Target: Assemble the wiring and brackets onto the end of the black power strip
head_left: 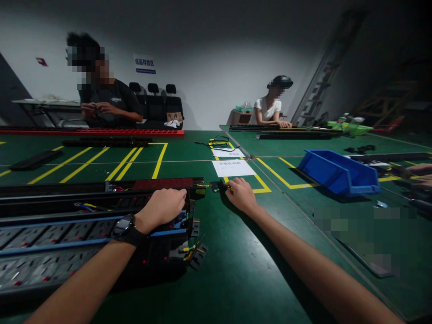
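Observation:
Several long black power strips (60, 233) with sockets and small red switches lie side by side at the left, their wired ends toward the middle. My left hand (164, 206), with a dark watch on the wrist, is curled over the end of the far power strip (162, 183), fingers partly hidden behind it. To its right, my right hand (241, 193) pinches a small black end cap (216, 186) just beyond that strip's end. A yellow wire (202, 185) runs between the strip and the cap. Another loose end cap (196, 255) hangs by coloured wires from the nearest strip.
Paper labels (233, 168) and black cables (216, 143) lie beyond my hands on the green table (236, 270). A blue bin (337, 173) stands at the right, near another person's hand (418, 170). Two people work across the table, beside a red strip (135, 132) and black strips.

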{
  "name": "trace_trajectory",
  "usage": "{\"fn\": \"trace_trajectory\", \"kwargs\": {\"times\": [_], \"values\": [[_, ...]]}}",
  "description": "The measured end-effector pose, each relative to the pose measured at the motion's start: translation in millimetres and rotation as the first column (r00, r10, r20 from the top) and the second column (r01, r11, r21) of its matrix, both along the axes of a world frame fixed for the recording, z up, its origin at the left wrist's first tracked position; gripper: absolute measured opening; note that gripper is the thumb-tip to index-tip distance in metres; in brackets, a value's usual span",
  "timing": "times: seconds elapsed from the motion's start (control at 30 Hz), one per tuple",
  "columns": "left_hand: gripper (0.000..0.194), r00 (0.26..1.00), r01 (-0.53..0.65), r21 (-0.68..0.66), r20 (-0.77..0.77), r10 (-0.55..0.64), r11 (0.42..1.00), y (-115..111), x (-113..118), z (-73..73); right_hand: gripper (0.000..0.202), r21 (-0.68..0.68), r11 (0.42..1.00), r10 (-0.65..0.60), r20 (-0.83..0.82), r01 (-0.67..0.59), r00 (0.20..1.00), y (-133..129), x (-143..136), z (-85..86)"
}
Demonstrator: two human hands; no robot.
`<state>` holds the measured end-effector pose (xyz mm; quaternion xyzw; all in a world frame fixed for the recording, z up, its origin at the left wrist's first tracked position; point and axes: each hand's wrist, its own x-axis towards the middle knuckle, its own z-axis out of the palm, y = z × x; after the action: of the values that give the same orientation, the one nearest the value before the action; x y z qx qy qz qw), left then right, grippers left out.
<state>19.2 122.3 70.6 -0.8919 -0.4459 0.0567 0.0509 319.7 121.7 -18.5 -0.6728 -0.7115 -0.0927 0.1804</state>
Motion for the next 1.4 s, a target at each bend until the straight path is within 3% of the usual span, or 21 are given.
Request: {"fn": "trace_trajectory", "kwargs": {"times": [0.4, 0.77, 0.93, 1.07, 1.23, 1.4], "values": [[0.035, 1.000, -0.014, -0.023, 0.014, 0.015, 1.000, 3.0, 0.3, 1.8, 0.012, -0.006, 0.999, -0.038, 0.003, 0.038, 0.999, 0.0, -2.7, 6.3], [0.036, 1.000, -0.028, -0.019, 0.009, 0.028, 0.999, 3.1, 0.0, 2.6, 0.029, 0.041, 0.999, 0.024, -0.135, -0.018, 0.991, 3.2, 1.9, 3.2], [0.037, 1.000, -0.028, -0.015, 0.007, 0.028, 1.000, -0.5, 1.7, 4.7, 0.029, 0.262, 0.964, 0.154, -0.414, -0.044, 0.897, 2.5, -7.2, 10.0], [0.035, 1.000, -0.017, -0.015, -0.004, 0.017, 1.000, -1.1, 2.3, 4.1, 0.026, 0.294, 0.948, 0.250, -0.438, -0.125, 0.864, -4.4, -33.5, 14.4], [0.034, 1.000, -0.006, 0.006, 0.006, 0.006, 1.000, -1.0, 2.4, 1.9, 0.021, 0.307, 0.900, 0.423, -0.438, -0.311, 0.793, -13.1, -61.8, 4.7], [0.033, 1.000, 0.004, 0.015, 0.003, -0.004, 1.000, -2.0, 2.7, 1.1, 0.029, 0.315, 0.901, 0.422, -0.474, -0.299, 0.773, -10.1, -63.4, -5.4]]}}
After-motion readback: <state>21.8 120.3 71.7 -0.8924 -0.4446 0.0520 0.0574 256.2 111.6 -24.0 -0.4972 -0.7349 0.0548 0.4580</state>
